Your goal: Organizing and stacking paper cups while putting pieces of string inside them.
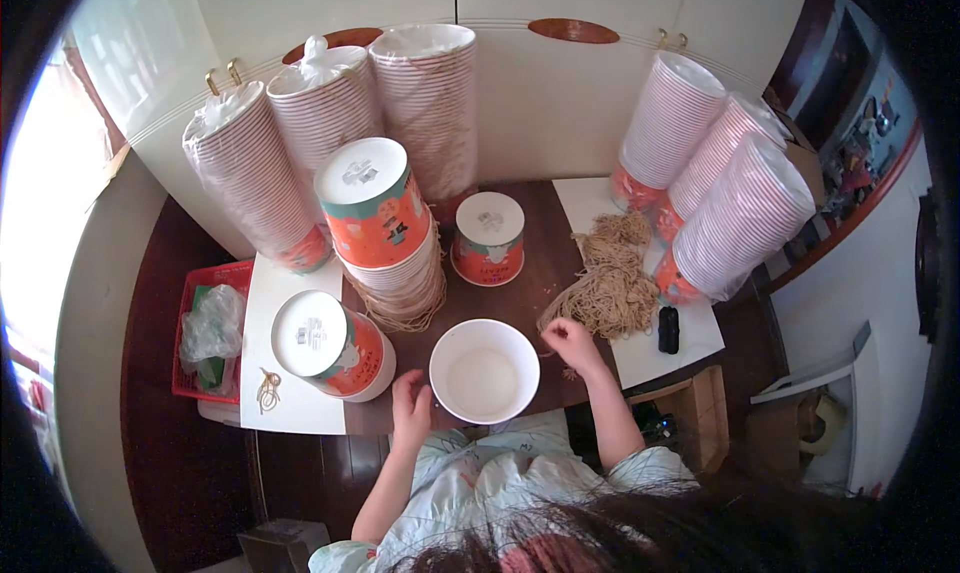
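A white paper bucket [485,371] stands upright with its mouth up at the table's near edge, directly before me. My left hand [411,409] is beside its left rim, fingers loosely apart and holding nothing visible. Right of the bucket, my right hand [572,345] pinches what looks like a strand of tan string at the near end of a tangled string pile [610,283]. Upside-down orange printed buckets stand around: one [488,243] behind the open bucket, a tilted pair [330,343] to the left, and one [375,208] topping a stack wound with string.
Tall plastic-wrapped bucket stacks [425,113] rise at the back left, with more wrapped stacks [735,218] at the right. A black object [668,330] lies on the right white board. A short string coil [268,390] rests at left, near a red basket [180,358]. An open drawer [705,413] juts out below.
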Demonstrator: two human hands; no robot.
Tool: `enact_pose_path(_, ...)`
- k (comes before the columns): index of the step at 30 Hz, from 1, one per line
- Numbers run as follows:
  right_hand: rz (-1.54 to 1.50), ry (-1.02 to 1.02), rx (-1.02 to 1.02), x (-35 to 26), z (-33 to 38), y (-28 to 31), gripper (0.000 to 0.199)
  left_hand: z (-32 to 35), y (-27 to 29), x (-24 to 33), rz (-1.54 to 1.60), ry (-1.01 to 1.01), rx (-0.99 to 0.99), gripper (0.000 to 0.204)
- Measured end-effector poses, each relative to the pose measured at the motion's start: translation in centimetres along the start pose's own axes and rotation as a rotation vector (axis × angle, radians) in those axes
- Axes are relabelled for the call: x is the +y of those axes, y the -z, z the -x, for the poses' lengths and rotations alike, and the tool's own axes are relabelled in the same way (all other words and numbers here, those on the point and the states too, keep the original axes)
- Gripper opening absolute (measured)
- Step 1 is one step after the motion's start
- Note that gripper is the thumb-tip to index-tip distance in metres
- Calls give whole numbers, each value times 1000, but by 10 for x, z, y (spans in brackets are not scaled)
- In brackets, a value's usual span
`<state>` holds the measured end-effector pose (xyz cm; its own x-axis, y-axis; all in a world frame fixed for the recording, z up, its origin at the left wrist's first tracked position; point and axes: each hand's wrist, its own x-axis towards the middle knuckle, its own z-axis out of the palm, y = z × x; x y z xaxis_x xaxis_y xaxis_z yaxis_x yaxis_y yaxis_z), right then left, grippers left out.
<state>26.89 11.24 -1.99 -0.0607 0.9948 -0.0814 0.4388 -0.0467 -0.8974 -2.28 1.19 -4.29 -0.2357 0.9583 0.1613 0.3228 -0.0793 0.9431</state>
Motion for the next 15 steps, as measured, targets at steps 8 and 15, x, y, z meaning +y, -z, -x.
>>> enact_pose_path(8,-1010,73,-145,-98,6,14,3,-61,5,52,-138,86,-199,35)
enact_pose_path(15,-870,163,-145,-118,14,-1,12,-45,-10,32,77,105,-266,44)
